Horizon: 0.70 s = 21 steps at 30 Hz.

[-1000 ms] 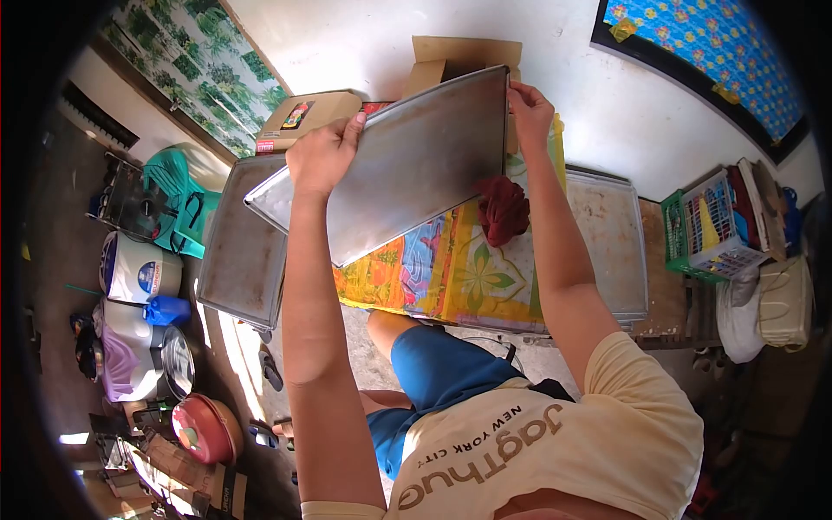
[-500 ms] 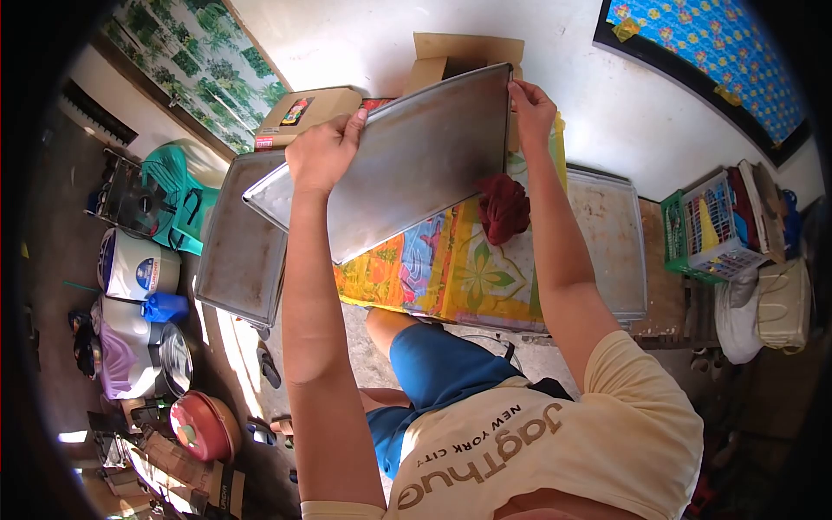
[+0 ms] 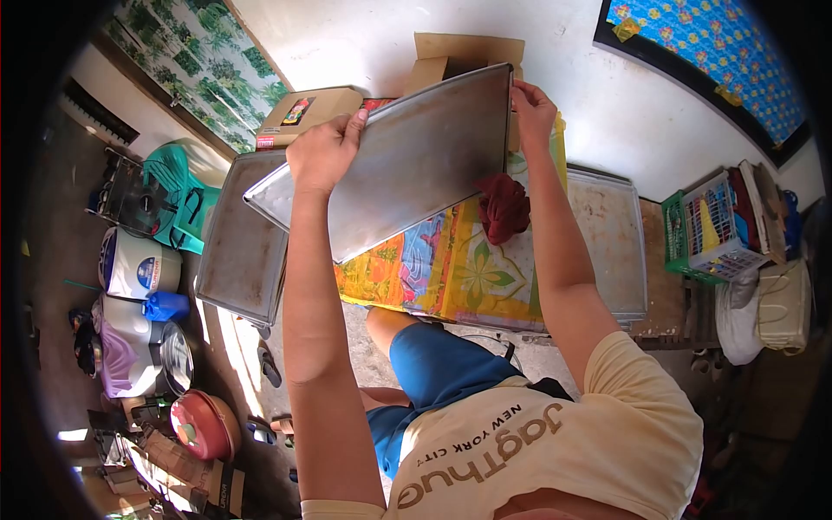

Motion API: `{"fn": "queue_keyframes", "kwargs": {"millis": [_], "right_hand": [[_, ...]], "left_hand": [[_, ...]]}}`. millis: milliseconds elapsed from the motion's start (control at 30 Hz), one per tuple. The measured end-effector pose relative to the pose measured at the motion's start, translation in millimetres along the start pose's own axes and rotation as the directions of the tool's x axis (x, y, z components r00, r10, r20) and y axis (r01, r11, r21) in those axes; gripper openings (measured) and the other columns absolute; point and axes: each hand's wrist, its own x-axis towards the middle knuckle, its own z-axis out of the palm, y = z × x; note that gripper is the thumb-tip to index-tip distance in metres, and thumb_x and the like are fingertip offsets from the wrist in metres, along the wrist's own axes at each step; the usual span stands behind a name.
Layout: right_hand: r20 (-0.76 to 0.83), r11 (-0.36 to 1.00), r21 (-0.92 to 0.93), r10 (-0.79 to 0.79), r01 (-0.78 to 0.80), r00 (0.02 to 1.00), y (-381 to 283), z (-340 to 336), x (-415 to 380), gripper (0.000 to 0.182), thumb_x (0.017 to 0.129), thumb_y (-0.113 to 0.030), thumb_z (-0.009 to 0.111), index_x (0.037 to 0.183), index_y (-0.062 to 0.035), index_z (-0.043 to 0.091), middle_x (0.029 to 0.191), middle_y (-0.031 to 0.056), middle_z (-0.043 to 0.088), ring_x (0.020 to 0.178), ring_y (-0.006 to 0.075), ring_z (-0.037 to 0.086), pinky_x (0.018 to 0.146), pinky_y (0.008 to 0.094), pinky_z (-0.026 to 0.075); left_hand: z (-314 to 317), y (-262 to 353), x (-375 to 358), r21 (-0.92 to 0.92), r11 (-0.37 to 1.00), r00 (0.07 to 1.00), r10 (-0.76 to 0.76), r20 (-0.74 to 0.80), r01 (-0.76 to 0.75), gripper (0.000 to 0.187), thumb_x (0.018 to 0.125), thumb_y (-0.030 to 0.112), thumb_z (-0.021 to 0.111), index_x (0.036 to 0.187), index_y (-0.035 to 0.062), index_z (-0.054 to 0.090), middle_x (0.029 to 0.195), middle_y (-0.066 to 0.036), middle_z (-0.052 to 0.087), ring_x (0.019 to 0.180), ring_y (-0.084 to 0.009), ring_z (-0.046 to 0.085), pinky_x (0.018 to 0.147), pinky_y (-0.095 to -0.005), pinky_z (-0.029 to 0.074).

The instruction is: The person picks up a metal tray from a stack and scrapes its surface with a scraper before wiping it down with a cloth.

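A large metal baking tray (image 3: 416, 165) is tilted up before me over the table, one corner raised toward the wall. My left hand (image 3: 325, 149) is closed over its upper long edge, with the thumb lying on the inner face. At the raised right corner, my right hand (image 3: 535, 110) pinches the tray's short side. Just below that side a crumpled dark red cloth (image 3: 504, 211) overlaps the patterned plastic table cover (image 3: 477, 277). Another tray (image 3: 241, 234) with brownish stains lies left of the one I hold, and more stained trays (image 3: 607, 234) lie to the right.
Cardboard boxes (image 3: 472, 48) stand against the wall behind the tray. A plastic crate (image 3: 706, 225) filled with items is at the far right. On the left are a green chair (image 3: 169, 178), a fan (image 3: 134, 199), a blue container (image 3: 165, 306) and a red basin (image 3: 201, 425).
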Motion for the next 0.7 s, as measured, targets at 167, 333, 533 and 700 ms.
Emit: {"fn": "queue_keyframes", "kwargs": {"millis": [167, 333, 533, 700], "right_hand": [[-0.019, 0.999, -0.031, 0.011, -0.012, 1.0, -7, 2, -2, 0.022, 0.086, -0.012, 0.073, 0.103, 0.0016, 0.071, 0.088, 0.0024, 0.07, 0.075, 0.0065, 0.062, 0.066, 0.0205, 0.049], [-0.014, 1.0, -0.009, 0.001, -0.002, 1.0, -4, 1, -2, 0.022, 0.087, -0.014, 0.073, 0.103, 0.0011, 0.071, 0.088, 0.0022, 0.071, 0.074, 0.0062, 0.061, 0.065, 0.0201, 0.048], [-0.017, 0.998, -0.018, 0.056, -0.056, 0.998, -14, 2, -4, 0.023, 0.088, -0.016, 0.073, 0.103, 0.0014, 0.071, 0.089, 0.0023, 0.071, 0.076, 0.0069, 0.062, 0.067, 0.0211, 0.049], [0.001, 0.992, -0.024, 0.123, -0.123, 0.992, -20, -1, -2, 0.024, 0.092, -0.022, 0.069, 0.103, -0.0009, 0.071, 0.088, 0.0021, 0.071, 0.075, 0.0079, 0.064, 0.068, 0.0226, 0.051]], "left_hand": [[0, 0, 0, 0.012, 1.0, 1.0, -0.007, 0.011, 0.007, 0.061, 0.094, 0.068, 0.034, 0.107, 0.0243, 0.074, 0.086, -0.009, 0.073, 0.089, -0.0292, 0.07, 0.076, -0.0402, 0.053], [-1, 1, -1, 0.01, 1.0, 1.0, -0.014, 0.014, 0.014, 0.06, 0.095, 0.068, 0.034, 0.108, 0.0246, 0.074, 0.086, -0.009, 0.073, 0.089, -0.029, 0.07, 0.077, -0.0398, 0.053], [-2, 2, -1, 0.015, 1.0, 1.0, -0.018, 0.017, 0.018, 0.059, 0.094, 0.068, 0.035, 0.108, 0.0246, 0.074, 0.087, -0.008, 0.073, 0.09, -0.0289, 0.07, 0.077, -0.0394, 0.053], [-2, 2, -3, 0.0, 1.0, 1.0, -0.013, 0.01, 0.013, 0.059, 0.094, 0.067, 0.036, 0.107, 0.0241, 0.074, 0.086, -0.009, 0.073, 0.089, -0.029, 0.07, 0.077, -0.0392, 0.053]]}}
